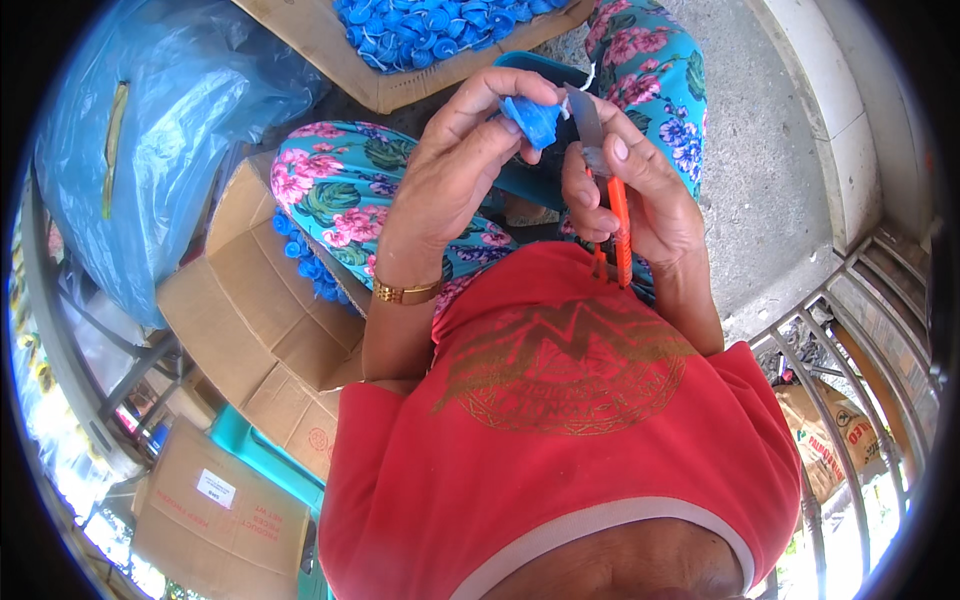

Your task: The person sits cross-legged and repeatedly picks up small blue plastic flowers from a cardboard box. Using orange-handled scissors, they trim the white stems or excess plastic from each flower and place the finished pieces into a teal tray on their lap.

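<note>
Cardboard boxes (262,310) of blue caps (430,28), blue plastic bag (150,130) — metal railing (850,340)

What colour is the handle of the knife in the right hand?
Orange: the utility knife's handle, gripped in the right hand, shows best in the head view.

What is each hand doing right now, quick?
Left hand: closed around a small blue plastic cap.
Right hand: closed on an orange utility knife, its blade at the cap.
</note>
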The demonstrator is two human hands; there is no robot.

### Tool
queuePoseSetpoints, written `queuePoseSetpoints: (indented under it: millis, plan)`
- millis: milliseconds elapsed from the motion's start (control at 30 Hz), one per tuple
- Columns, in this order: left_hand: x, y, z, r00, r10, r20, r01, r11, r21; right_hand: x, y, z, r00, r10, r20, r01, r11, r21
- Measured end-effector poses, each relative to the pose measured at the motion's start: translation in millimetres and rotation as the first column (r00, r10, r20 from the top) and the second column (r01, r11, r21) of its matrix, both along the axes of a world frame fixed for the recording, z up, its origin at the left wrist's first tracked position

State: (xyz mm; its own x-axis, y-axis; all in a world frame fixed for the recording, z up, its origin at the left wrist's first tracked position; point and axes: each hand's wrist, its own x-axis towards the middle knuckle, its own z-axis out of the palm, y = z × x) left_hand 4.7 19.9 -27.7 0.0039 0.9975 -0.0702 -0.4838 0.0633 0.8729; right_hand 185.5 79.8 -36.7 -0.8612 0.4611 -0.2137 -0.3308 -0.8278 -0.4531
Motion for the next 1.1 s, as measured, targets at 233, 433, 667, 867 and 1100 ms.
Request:
queuePoseSetpoints:
  millis: [233,433,667,867,1100]
  plan:
    - [-2,-1,2,1.0,0.014,0.0,-0.014,0.999,0.05,-2,0,1,0.988,0.038,-0.146,-0.051,0.995,-0.086]
    - [-2,-7,3,0.999,0.049,-0.005,-0.049,0.999,0.019,0,7,-1,0.996,-0.052,0.077,0.051,0.999,0.008]
    - [2,-7,1,0.996,0.094,0.004,-0.094,0.995,-0.022,3,2,-9,0.983,0.089,-0.161,-0.122,0.971,-0.208]
    - [2,-7,4,0.997,0.077,-0.027,-0.078,0.997,-0.016,-2,-2,-14,0.969,0.105,-0.225,-0.149,0.971,-0.188]
    - [4,-9,7,0.996,0.075,-0.049,-0.078,0.995,-0.058,-3,1,-9,0.998,0.037,-0.059,-0.043,0.994,-0.105]
